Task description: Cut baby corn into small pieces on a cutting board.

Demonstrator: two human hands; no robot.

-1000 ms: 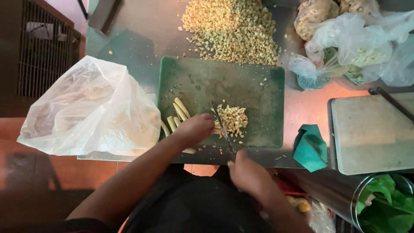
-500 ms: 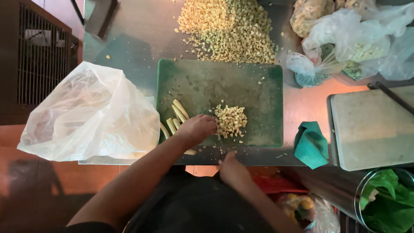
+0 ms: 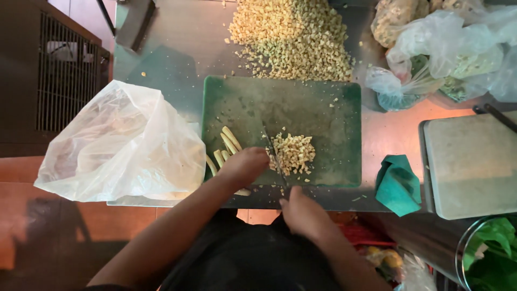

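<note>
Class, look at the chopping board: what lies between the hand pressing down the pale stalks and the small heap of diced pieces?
In the head view, a knife blade lies between the left hand and the diced heap, on the green board.

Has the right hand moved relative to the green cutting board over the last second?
Barely, if at all: the right hand stays at the near edge of the green cutting board, below the chopped pile, gripping the knife.
</note>
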